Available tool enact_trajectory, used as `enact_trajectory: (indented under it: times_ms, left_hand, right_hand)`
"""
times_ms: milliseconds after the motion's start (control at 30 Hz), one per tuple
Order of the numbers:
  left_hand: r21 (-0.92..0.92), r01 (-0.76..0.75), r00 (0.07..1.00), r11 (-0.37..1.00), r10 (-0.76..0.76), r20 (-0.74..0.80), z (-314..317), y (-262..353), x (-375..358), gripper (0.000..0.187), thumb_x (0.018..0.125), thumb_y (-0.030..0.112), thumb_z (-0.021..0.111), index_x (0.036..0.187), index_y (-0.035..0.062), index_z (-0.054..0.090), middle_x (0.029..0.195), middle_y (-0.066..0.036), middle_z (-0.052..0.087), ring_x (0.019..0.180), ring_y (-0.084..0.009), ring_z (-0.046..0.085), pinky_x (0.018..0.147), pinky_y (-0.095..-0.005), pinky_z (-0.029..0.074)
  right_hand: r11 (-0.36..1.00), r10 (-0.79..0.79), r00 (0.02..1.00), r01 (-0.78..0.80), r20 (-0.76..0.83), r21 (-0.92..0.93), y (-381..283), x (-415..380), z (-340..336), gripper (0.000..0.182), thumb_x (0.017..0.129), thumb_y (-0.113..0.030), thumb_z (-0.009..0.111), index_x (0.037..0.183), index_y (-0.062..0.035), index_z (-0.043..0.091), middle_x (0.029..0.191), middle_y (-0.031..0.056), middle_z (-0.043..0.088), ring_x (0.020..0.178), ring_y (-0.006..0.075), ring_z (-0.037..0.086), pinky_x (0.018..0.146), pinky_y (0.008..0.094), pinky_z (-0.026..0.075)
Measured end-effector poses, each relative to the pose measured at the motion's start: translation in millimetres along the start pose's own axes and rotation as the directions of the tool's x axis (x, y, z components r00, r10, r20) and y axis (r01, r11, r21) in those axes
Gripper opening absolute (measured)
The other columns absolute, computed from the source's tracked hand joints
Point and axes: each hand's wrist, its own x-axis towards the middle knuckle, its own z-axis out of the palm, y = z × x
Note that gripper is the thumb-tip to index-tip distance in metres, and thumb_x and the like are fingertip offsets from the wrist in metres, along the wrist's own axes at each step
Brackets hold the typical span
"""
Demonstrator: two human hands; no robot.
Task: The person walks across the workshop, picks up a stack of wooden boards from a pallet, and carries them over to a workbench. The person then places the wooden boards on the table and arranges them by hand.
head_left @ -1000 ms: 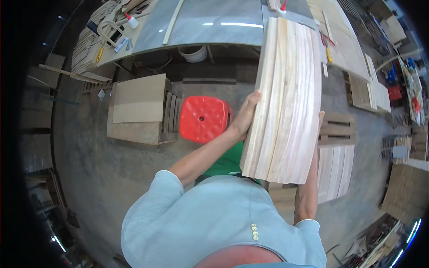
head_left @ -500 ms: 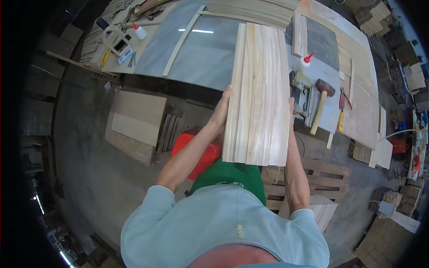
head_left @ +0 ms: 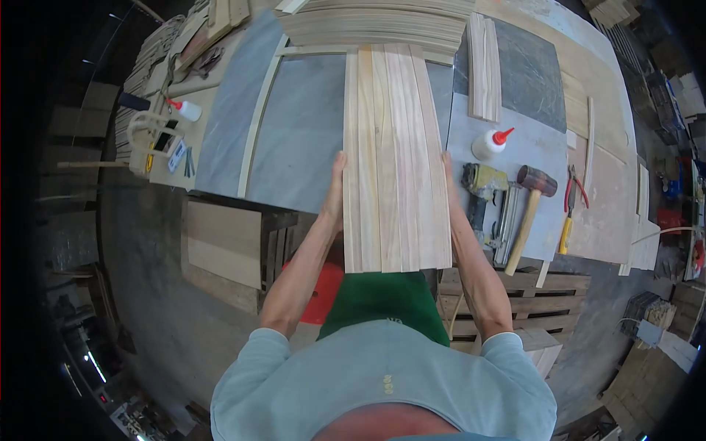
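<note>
Between my two hands is a bundle of pale wooden strips (head_left: 397,162), lying side by side with their length pointing away from me. My left hand (head_left: 336,184) presses on the left edge, and my right hand (head_left: 450,180) on the right edge. The fingers are largely hidden behind the wood. The far end of the bundle reaches up to a large stack of wooden strips (head_left: 375,26) at the back of the grey-topped table (head_left: 301,125). The near end hangs over the table's front edge, above my lap.
To the right are a glue bottle (head_left: 488,145), a nail gun (head_left: 489,198), a mallet (head_left: 531,198), pliers (head_left: 570,206) and a small pile of strips (head_left: 484,73). Another glue bottle (head_left: 189,110) lies left. A wooden batten (head_left: 259,125) crosses the tabletop. A red stool (head_left: 321,294) is below.
The bundle of strips has moved forward and left relative to the table, nearer the large stack, with both hands still on its sides. My view has shifted too.
</note>
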Motion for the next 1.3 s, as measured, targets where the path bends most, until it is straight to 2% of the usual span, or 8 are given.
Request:
enact_trajectory:
  times_ms: [100,167,233,533,633,733,1133,1300]
  left_hand:
    - [-0.026,0.098,0.994,0.995,-0.099,-0.04,-7.6,7.8,4.7,0.096,0.082,0.076,0.027,0.146,0.0038,0.018,0.144,-0.02,0.029,0.131,-0.0316,0.034,0.104,-0.0434,0.035]
    - [-0.047,0.117,0.993,0.992,-0.118,-0.029,-12.1,18.3,25.8,0.096,0.082,0.076,0.027,0.145,0.0036,0.019,0.145,-0.02,0.028,0.13,-0.0311,0.035,0.104,-0.0428,0.035]
    - [-0.059,0.168,0.985,0.984,-0.17,-0.03,-19.9,17.1,19.0,0.096,0.082,0.076,0.027,0.145,0.0033,0.02,0.145,-0.019,0.029,0.129,-0.0304,0.037,0.103,-0.0422,0.035]
    - [-0.084,0.081,0.995,0.993,-0.085,-0.043,-32.3,8.7,38.6,0.092,0.085,0.072,0.031,0.143,0.0011,0.025,0.144,-0.02,0.032,0.13,-0.0291,0.037,0.104,-0.0379,0.035]
    - [-0.072,0.012,0.999,0.997,-0.015,-0.042,-30.6,0.8,44.5,0.093,0.084,0.073,0.031,0.143,0.0005,0.025,0.144,-0.021,0.032,0.131,-0.0289,0.036,0.105,-0.038,0.033]
    - [-0.07,0.053,0.996,0.996,-0.058,-0.062,-23.7,5.1,39.8,0.093,0.084,0.072,0.032,0.143,0.0006,0.024,0.144,-0.021,0.031,0.131,-0.0286,0.036,0.106,-0.0376,0.033]
    - [-0.031,-0.016,0.995,0.999,0.013,-0.098,-3.7,6.8,36.8,0.092,0.085,0.072,0.03,0.144,0.0019,0.023,0.144,-0.02,0.031,0.131,-0.0294,0.036,0.106,-0.038,0.032]
    - [-0.128,-0.032,0.998,0.991,0.026,-0.05,-3.5,9.6,22.1,0.091,0.086,0.071,0.032,0.144,0.0023,0.023,0.144,-0.02,0.031,0.13,-0.0284,0.036,0.106,-0.0378,0.032]
  right_hand:
    - [0.999,0.044,0.998,-0.044,-0.04,0.005,17.7,8.6,-3.3,0.066,0.096,-0.053,0.031,0.138,-0.0024,0.037,0.13,0.0101,0.048,0.116,0.0201,0.049,0.1,0.0308,0.037]
    - [1.0,-0.013,0.999,0.013,-0.044,0.006,3.9,22.2,9.6,0.067,0.096,-0.054,0.031,0.138,-0.0022,0.036,0.13,0.0102,0.048,0.116,0.0201,0.049,0.1,0.0309,0.038]
    - [0.998,0.057,0.997,-0.056,-0.058,0.026,8.7,9.4,15.5,0.068,0.096,-0.054,0.03,0.138,-0.0018,0.036,0.13,0.0104,0.048,0.116,0.02,0.049,0.099,0.0311,0.039]
    - [0.987,0.129,0.992,-0.129,0.008,0.096,-2.2,33.6,15.4,0.071,0.094,-0.057,0.03,0.139,-0.0022,0.034,0.132,0.0121,0.047,0.116,0.0211,0.05,0.099,0.0318,0.04]
    - [0.994,0.083,0.996,-0.086,0.04,0.069,-8.7,36.3,15.8,0.073,0.094,-0.059,0.03,0.14,-0.0025,0.032,0.133,0.0123,0.046,0.116,0.0215,0.05,0.1,0.0322,0.04]
    - [0.995,0.079,0.995,-0.082,0.058,0.05,-9.6,36.6,10.5,0.073,0.094,-0.058,0.03,0.14,-0.0024,0.03,0.134,0.0125,0.045,0.117,0.0218,0.05,0.1,0.0326,0.04]
    - [0.993,0.044,0.989,-0.059,0.144,0.099,-21.5,35.1,10.6,0.068,0.096,-0.054,0.03,0.14,-0.0019,0.032,0.132,0.0127,0.046,0.117,0.0216,0.05,0.1,0.0318,0.04]
    - [0.998,0.017,0.991,-0.026,0.136,0.062,-24.3,15.0,19.6,0.068,0.096,-0.054,0.03,0.138,-0.0014,0.033,0.13,0.0122,0.048,0.114,0.0201,0.051,0.099,0.0317,0.041]
